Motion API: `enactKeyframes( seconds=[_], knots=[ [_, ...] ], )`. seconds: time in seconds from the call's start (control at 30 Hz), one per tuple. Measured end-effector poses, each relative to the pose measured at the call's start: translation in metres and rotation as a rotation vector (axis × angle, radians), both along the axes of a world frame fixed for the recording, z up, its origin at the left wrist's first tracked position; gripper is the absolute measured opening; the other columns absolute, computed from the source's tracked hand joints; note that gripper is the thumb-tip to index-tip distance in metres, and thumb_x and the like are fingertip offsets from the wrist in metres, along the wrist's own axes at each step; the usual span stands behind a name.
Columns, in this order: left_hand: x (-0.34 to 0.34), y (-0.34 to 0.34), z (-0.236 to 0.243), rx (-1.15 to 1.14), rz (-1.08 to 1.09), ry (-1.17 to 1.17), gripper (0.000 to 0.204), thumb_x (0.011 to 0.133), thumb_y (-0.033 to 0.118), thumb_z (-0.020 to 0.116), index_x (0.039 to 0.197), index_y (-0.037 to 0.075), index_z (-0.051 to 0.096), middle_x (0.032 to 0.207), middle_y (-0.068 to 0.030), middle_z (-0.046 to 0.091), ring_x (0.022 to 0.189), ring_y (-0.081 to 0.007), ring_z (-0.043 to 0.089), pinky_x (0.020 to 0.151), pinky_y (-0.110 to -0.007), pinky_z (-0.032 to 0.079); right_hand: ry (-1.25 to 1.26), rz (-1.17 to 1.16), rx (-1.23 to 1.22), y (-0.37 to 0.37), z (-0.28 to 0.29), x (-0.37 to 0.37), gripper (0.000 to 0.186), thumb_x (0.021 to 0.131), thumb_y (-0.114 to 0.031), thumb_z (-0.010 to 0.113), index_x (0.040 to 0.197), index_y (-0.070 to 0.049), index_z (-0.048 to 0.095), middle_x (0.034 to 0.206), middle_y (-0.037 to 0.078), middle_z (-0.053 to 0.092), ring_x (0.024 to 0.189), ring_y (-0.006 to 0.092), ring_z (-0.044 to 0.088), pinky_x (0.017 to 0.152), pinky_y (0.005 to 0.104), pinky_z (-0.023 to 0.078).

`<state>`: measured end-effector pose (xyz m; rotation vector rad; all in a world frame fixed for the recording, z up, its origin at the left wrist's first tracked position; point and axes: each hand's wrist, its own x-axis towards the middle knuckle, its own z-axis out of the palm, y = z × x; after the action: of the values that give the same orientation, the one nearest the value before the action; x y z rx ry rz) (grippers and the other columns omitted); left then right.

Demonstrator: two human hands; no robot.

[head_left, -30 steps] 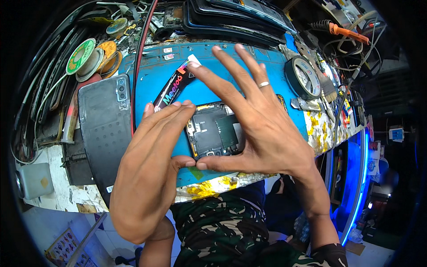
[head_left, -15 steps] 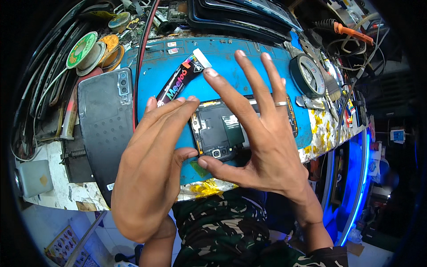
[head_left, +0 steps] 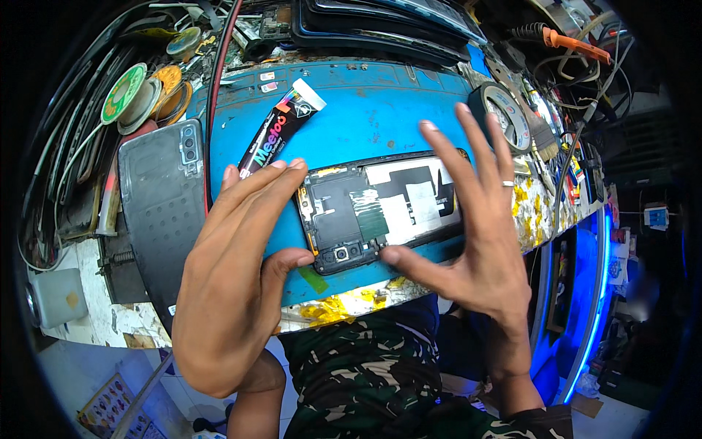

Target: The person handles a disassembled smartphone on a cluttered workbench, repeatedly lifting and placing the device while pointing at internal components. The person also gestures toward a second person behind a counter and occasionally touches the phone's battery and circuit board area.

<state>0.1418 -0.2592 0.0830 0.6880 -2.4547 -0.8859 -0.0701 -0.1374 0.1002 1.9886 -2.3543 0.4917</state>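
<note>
An opened phone (head_left: 336, 212) lies on the blue mat (head_left: 358, 110), showing dark internals, a camera module and white stickers. My left hand (head_left: 230, 271) grips its left end, with curved fingertips at the upper corner and thumb at the lower one. My right hand (head_left: 479, 241) is open, fingers spread over the phone’s right end, thumb by its lower edge. Above my left fingers lies a black tube with colourful lettering (head_left: 278, 128); left of that hand is a grey phone back cover (head_left: 157, 212).
Solder spools (head_left: 124, 95) and stacked dark panels (head_left: 387, 22) line the back. A tape roll (head_left: 512, 117), an orange-handled tool (head_left: 574, 47), brushes and cables crowd the right. A translucent container (head_left: 58, 296) sits on the bench’s near left edge.
My right hand has shifted rightward with its thumb drawn away from the phone’s left corner, uncovering more of the phone’s interior. My left hand stays at the left end.
</note>
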Motion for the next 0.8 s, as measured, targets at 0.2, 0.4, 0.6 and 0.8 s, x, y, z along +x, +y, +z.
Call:
enactKeyframes(
  seconds=[0.2, 0.4, 0.6, 0.8],
  knots=[
    [0.0, 0.001, 0.007, -0.013, -0.028, -0.059, 0.072, 0.072, 0.009, 0.08, 0.139, -0.001, 0.054, 0.139, -0.0162, 0.06, 0.136, -0.0335, 0.051, 0.122, -0.051, 0.024, 0.058, 0.092, 0.009, 0.0, -0.005, 0.007, 0.098, 0.067, -0.049, 0.085, 0.15, -0.015, 0.046, 0.159, 0.025, 0.029, 0.149, 0.0498, 0.013, 0.117, 0.0619, 0.021],
    [-0.001, 0.001, 0.007, -0.019, -0.006, -0.069, 0.082, 0.066, 0.014, 0.086, 0.139, -0.003, 0.054, 0.14, -0.0178, 0.059, 0.136, -0.0336, 0.051, 0.122, -0.05, 0.024, -0.032, -0.233, 0.058, 0.006, 0.008, -0.009, 0.103, 0.066, -0.047, 0.087, 0.151, -0.012, 0.043, 0.158, 0.025, 0.03, 0.149, 0.0502, 0.016, 0.118, 0.0622, 0.02],
    [-0.003, 0.002, 0.009, -0.037, -0.003, -0.073, 0.078, 0.068, 0.013, 0.087, 0.138, -0.002, 0.055, 0.139, -0.0167, 0.06, 0.132, -0.0363, 0.053, 0.119, -0.053, 0.027, -0.047, -0.008, 0.004, 0.01, -0.003, -0.002, 0.106, 0.066, -0.054, 0.087, 0.152, -0.012, 0.042, 0.16, 0.024, 0.025, 0.148, 0.0522, 0.013, 0.118, 0.0617, 0.019],
    [-0.003, 0.003, 0.009, -0.052, -0.004, -0.108, 0.079, 0.069, 0.015, 0.087, 0.139, -0.002, 0.054, 0.14, -0.0168, 0.059, 0.134, -0.0357, 0.051, 0.12, -0.052, 0.026, -0.081, -0.328, -0.054, 0.023, 0.013, -0.02, 0.102, 0.067, -0.047, 0.088, 0.151, -0.01, 0.043, 0.157, 0.026, 0.032, 0.149, 0.0499, 0.015, 0.121, 0.0586, 0.014]
  ],
)
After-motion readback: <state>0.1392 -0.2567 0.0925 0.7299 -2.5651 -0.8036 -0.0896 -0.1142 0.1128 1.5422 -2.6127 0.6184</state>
